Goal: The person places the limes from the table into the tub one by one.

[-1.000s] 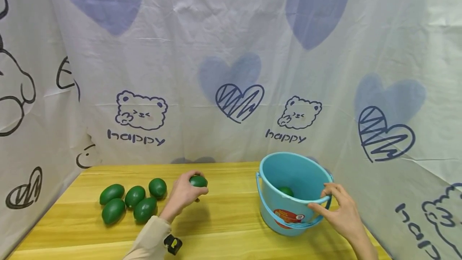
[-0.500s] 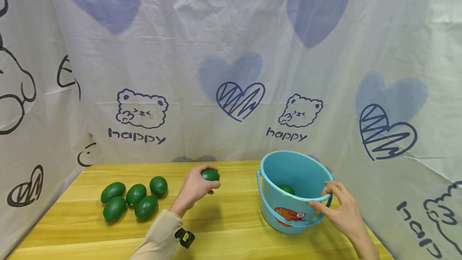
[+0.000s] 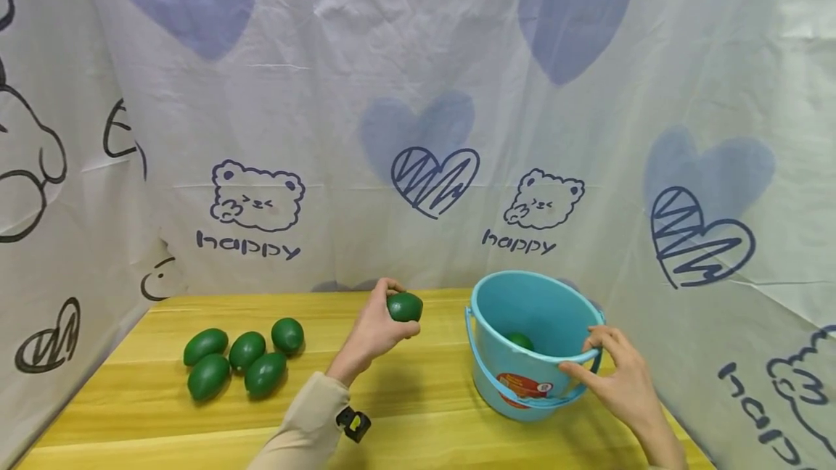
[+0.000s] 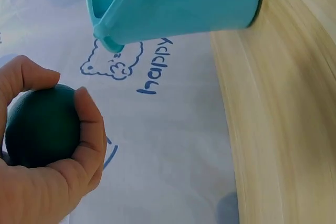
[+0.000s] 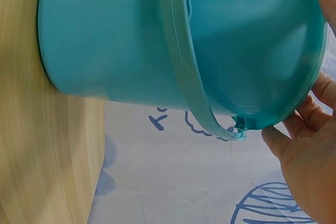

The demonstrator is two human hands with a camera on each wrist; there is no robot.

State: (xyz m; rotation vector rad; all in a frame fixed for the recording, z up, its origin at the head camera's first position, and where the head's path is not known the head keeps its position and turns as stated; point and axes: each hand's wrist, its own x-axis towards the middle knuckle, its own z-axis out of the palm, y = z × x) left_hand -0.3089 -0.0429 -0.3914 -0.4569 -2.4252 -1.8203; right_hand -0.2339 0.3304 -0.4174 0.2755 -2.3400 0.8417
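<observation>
My left hand grips a smooth, dark green oval fruit above the table, left of the bucket. In the left wrist view, fingers and thumb curl round the fruit. A light blue bucket with a red label stands upright at the right, its handle hanging down in front. Another green fruit lies inside it, partly hidden by the rim. The right hand pinches the bucket's right rim between thumb and fingers; the right wrist view shows this hand at the rim near the handle joint.
Several more green fruits lie grouped on the left of the yellow wood-grain table. A white printed cloth hangs behind the table and along both sides. A black band device is on the left wrist.
My left hand has carried the green fruit to the right and slightly up, away from the group and closer to the bucket. The right hand and the bucket have stayed in place.
</observation>
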